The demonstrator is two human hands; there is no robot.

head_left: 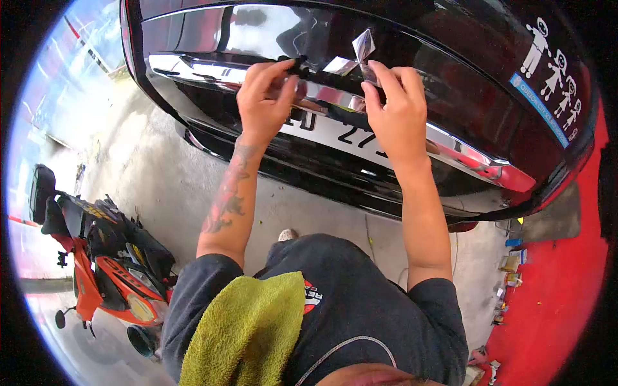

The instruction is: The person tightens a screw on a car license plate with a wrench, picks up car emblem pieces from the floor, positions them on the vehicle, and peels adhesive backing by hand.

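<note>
A silver three-diamond emblem (363,45) shows on the glossy black rear of a car (193,32), above a chrome trim strip (473,158). My right hand (398,106) is at the emblem's lower right diamond, with thumb and index finger closed around that part and partly covering it. My left hand (265,96) is to the left of the emblem, its thumb and index finger nearly together in a pinch. A small dark shape shows at those fingertips; I cannot tell whether it is held or a reflection. Below both hands is the white licence plate (328,132), partly covered.
A yellow-green towel (248,328) hangs over my left shoulder. An orange and black motorcycle (109,270) stands at the left on the concrete floor (315,212). Several small items, among them bottles (513,279), line the edge of the red floor area (553,289). Family stickers (552,74) mark the car's right side.
</note>
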